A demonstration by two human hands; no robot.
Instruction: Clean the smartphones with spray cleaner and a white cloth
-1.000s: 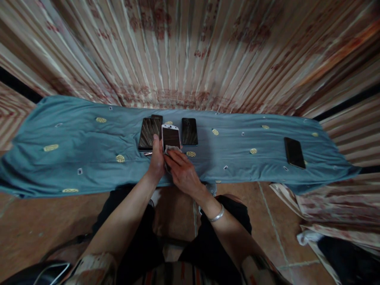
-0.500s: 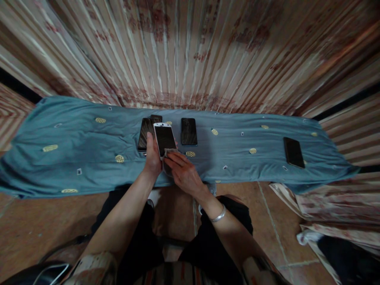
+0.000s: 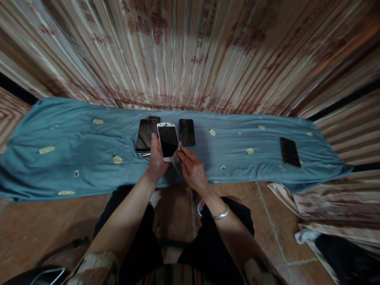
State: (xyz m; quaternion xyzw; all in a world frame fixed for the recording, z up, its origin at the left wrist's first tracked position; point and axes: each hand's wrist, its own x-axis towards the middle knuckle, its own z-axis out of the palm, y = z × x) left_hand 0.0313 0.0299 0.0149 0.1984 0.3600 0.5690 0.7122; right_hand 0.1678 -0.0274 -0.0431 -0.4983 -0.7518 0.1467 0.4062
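My left hand (image 3: pixel 157 160) grips a white-framed phone (image 3: pixel 168 141) by its lower end, dark screen up, above the teal cloth (image 3: pixel 74 146). My right hand (image 3: pixel 191 168) pinches a small pale wipe (image 3: pixel 177 159) at the phone's right edge. Just behind lie a larger dark phone (image 3: pixel 145 134) on the left and a black phone (image 3: pixel 187 132) on the right, both flat on the cloth.
Another black phone (image 3: pixel 289 152) lies far right on the cloth. A striped curtain (image 3: pixel 190 51) hangs behind. My legs in dark trousers and a tiled floor (image 3: pixel 35 225) are below. Crumpled fabric (image 3: pixel 332 209) lies at the lower right.
The wipe has slid off the phone's lower screen to its right edge. My left hand has tilted and shifted the phone slightly. The view has drifted a little.
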